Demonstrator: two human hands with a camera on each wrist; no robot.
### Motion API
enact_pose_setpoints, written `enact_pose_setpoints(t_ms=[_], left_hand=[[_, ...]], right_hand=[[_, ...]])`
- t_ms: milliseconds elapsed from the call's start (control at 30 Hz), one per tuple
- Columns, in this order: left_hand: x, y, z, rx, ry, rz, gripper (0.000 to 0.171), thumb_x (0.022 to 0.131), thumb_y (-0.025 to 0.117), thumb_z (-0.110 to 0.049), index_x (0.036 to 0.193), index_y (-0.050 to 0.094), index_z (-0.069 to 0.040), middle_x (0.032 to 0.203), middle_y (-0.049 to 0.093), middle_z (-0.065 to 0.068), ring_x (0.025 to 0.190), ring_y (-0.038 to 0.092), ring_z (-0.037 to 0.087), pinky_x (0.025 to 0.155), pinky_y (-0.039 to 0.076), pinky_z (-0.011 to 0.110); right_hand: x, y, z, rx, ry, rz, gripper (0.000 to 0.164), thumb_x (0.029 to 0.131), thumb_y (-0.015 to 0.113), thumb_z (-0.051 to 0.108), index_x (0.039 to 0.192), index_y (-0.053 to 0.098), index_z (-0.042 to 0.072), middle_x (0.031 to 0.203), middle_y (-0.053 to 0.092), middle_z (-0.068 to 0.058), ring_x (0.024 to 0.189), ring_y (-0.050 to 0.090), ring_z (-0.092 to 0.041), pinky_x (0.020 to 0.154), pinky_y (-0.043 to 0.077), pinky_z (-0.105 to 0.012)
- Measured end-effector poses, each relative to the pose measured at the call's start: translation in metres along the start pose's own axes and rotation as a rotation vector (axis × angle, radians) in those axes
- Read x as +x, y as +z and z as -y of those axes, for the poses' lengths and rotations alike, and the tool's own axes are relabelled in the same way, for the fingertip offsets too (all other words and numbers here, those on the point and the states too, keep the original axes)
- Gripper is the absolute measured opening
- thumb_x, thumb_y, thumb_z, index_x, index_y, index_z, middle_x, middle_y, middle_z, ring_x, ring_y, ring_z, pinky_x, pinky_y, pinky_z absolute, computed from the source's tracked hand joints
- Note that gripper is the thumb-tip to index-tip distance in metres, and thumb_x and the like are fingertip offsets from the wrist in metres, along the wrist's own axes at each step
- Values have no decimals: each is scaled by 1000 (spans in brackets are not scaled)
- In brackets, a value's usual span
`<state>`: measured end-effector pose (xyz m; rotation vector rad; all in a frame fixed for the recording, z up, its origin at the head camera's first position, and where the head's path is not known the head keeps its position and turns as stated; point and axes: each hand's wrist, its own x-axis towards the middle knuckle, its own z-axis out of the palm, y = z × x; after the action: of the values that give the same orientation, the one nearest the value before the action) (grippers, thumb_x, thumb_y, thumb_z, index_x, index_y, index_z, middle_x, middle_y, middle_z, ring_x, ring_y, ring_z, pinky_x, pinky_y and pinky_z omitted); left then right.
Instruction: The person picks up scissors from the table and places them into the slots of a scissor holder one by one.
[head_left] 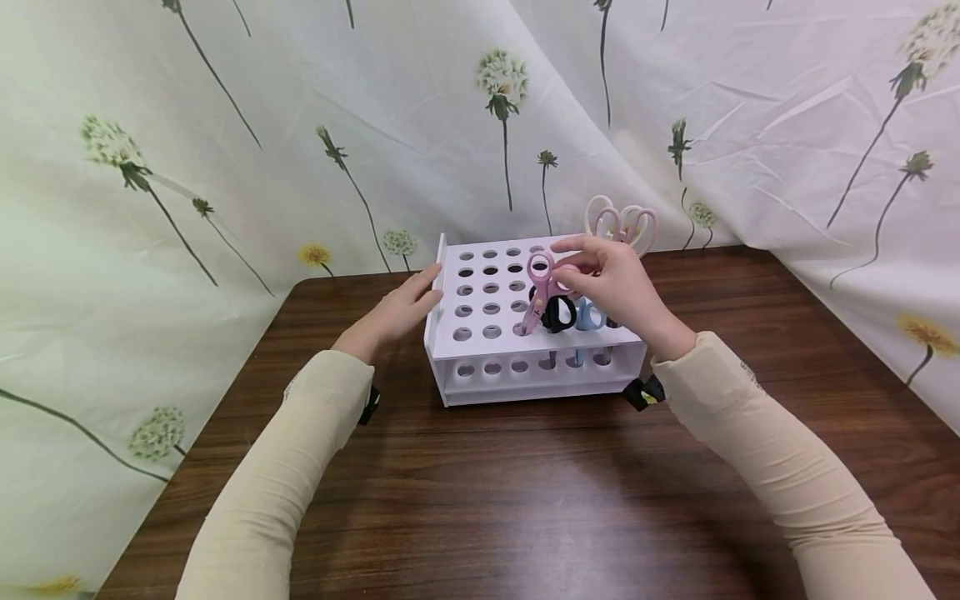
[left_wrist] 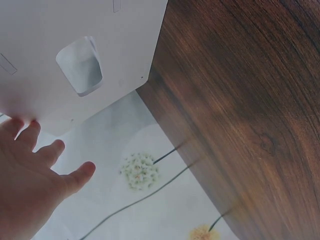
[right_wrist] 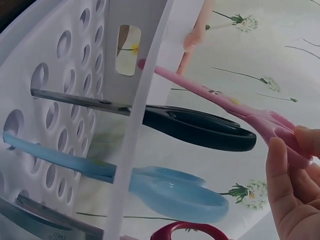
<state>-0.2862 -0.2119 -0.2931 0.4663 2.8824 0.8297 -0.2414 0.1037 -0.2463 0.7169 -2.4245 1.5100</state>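
My right hand [head_left: 618,279] pinches pink scissors [head_left: 536,307] by the handle loops, blades pointing down. In the right wrist view the pink tip [right_wrist: 145,64] is right at a front-row hole of the white rack [head_left: 525,393]. To its right, black scissors [head_left: 561,317], light blue scissors [head_left: 592,317] and red-handled scissors [right_wrist: 192,229] stand in neighbouring holes. My left hand [head_left: 397,310] rests its outstretched fingertips [left_wrist: 34,126] at the rack's left side panel [left_wrist: 117,60]. That panel has a cut-out slot.
Several scissors with white and pink loops [head_left: 600,208] stand at the rack's back right, partly behind my right hand. The rack sits on a dark wooden table [head_left: 480,483]. A dandelion-print cloth [head_left: 420,108] hangs behind and along the sides.
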Motion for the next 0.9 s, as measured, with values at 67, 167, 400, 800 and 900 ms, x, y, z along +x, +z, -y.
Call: enact_pose_setpoints(t_ms=[67, 167, 400, 800, 900], left_hand=[[0, 0, 0, 0, 0, 0, 59, 98, 32, -42, 150, 13, -21, 153, 12, 4, 138, 9, 24, 107, 15, 46], [0, -1, 0, 1, 3, -1, 58, 98, 33, -40, 150, 14, -20, 152, 12, 5, 138, 10, 25, 107, 15, 46], [0, 0, 0, 1, 10, -2, 58, 99, 33, -39, 150, 14, -19, 152, 13, 5, 138, 10, 24, 107, 15, 45], [0, 0, 2, -5, 2, 5, 58, 98, 32, -41, 150, 13, -21, 153, 11, 3, 138, 9, 23, 107, 14, 45], [-1, -1, 1, -5, 6, 6, 59, 98, 32, -42, 150, 13, -21, 153, 11, 3, 138, 9, 22, 107, 14, 44]], right_hand=[[0, 1, -1, 13, 6, 18, 30, 86, 66, 11, 114, 63, 2, 85, 68, -13, 68, 61, -16, 63, 50, -24], [1, 3, -2, 23, 5, 36, 28, 87, 64, 8, 114, 63, 1, 89, 68, -12, 72, 63, -16, 64, 51, -26], [1, 9, -4, 60, -11, 55, 30, 85, 63, 1, 115, 60, -2, 106, 64, -13, 78, 64, -20, 64, 50, -26], [-1, 22, -4, 67, -49, 80, 31, 84, 59, -6, 115, 60, -5, 97, 61, -14, 77, 63, -24, 54, 52, -31], [-2, 24, -4, 58, -56, 89, 31, 84, 59, -6, 115, 59, -5, 96, 61, -14, 76, 63, -28, 52, 51, -32]])
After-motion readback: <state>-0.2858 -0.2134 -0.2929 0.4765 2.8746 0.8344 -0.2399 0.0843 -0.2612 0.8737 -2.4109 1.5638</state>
